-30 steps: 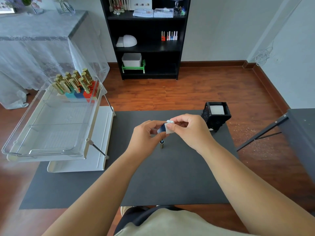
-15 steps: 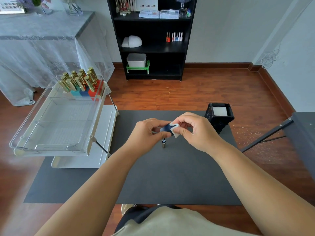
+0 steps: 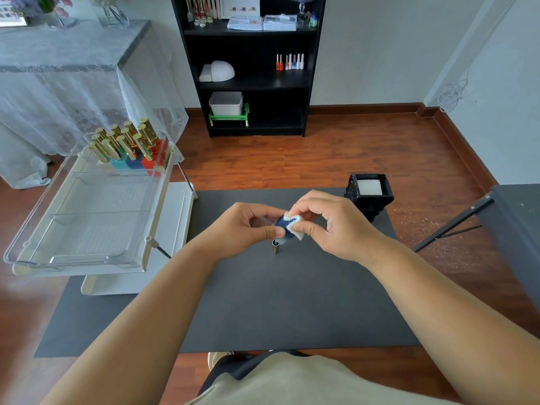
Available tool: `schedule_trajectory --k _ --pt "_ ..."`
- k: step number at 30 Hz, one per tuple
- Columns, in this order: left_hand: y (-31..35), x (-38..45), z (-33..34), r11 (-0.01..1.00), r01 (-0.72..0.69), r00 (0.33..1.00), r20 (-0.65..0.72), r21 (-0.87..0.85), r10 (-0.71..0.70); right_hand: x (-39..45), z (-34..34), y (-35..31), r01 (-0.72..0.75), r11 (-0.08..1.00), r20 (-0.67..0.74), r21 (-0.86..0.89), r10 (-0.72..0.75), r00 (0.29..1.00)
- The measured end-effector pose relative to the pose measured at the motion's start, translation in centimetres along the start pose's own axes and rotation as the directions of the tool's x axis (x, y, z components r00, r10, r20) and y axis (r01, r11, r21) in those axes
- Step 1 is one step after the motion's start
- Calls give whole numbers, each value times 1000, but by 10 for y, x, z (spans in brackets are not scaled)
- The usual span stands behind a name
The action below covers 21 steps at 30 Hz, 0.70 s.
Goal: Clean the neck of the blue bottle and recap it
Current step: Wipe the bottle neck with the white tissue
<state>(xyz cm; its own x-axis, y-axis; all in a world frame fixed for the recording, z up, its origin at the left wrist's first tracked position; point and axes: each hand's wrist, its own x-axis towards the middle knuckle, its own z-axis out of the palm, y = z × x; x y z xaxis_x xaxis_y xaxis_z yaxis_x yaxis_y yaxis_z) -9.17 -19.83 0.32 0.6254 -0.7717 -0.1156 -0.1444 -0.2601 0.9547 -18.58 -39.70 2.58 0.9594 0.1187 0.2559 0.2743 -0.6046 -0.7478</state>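
Above black surface [image 3: 263,302], left hand [image 3: 236,229] pinches blue bottle [image 3: 281,224]; right hand [image 3: 330,226] fingers pinch white pad [image 3: 293,226] against its neck.

Black mat [image 3: 263,311] on wood floor [image 3: 336,159], gold cap [image 3: 275,247], black box [image 3: 368,197]

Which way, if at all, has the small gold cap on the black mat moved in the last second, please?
No. The small gold cap stands on the black mat at the same offset from the black square pad holder as before.
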Motion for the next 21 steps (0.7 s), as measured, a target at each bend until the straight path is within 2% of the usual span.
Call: schedule_trajectory --k 5,9,11,13,15,18,21 --pt "-7 -1 1 957 16 998 58 -290 1 1 -2 -1 2 998 -10 57 -1 1000" --pt "-11 -1 13 901 3 990 -125 -433 -64 3 6 4 -53 993 -88 107 63 994" --pt "-12 -1 19 933 -18 966 -248 -360 -77 3 11 8 -122 981 -124 153 142 982" --pt "-13 -2 25 980 -13 928 -367 -200 -63 5 16 11 -177 966 -154 187 206 966" --pt "-14 -3 31 999 -47 883 -467 -17 34 7 20 12 -222 952 -184 213 262 948" --pt "-17 -5 38 983 -67 846 -512 172 147 12 25 12 -279 922 -211 268 338 917" --pt "-17 -6 42 970 -35 798 -577 241 173 16 29 10 -315 908 -222 277 380 898"
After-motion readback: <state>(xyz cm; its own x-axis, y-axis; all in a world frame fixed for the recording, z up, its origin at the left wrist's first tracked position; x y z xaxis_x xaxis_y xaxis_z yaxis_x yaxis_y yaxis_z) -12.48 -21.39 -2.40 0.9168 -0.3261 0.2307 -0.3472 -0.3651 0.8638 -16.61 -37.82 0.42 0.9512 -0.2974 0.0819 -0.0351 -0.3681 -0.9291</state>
